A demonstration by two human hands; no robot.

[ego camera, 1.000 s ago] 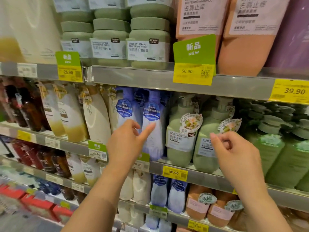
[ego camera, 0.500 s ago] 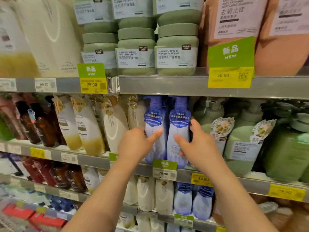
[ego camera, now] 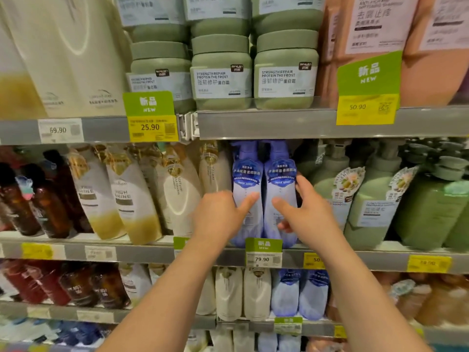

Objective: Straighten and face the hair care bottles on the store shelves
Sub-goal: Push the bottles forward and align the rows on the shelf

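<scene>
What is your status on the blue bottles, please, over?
Left hand grips the left blue bottle. Right hand grips the right blue bottle. Both upright, labels forward. Nothing in the way.

Two blue bottles stand side by side on the middle shelf (ego camera: 157, 252), labels facing out and touching each other. The left hand (ego camera: 218, 214) grips the left blue bottle (ego camera: 246, 179), thumb across its front. The right hand (ego camera: 304, 214) grips the right blue bottle (ego camera: 279, 179), thumb on the front and fingers round its right side. A green price tag (ego camera: 264, 252) reading 79.90 hangs just below them. Cream bottles (ego camera: 134, 196) lean to the left of the pair; green pump bottles (ego camera: 370, 199) stand to the right. Green jars (ego camera: 220, 77) are stacked on the shelf above.
</scene>
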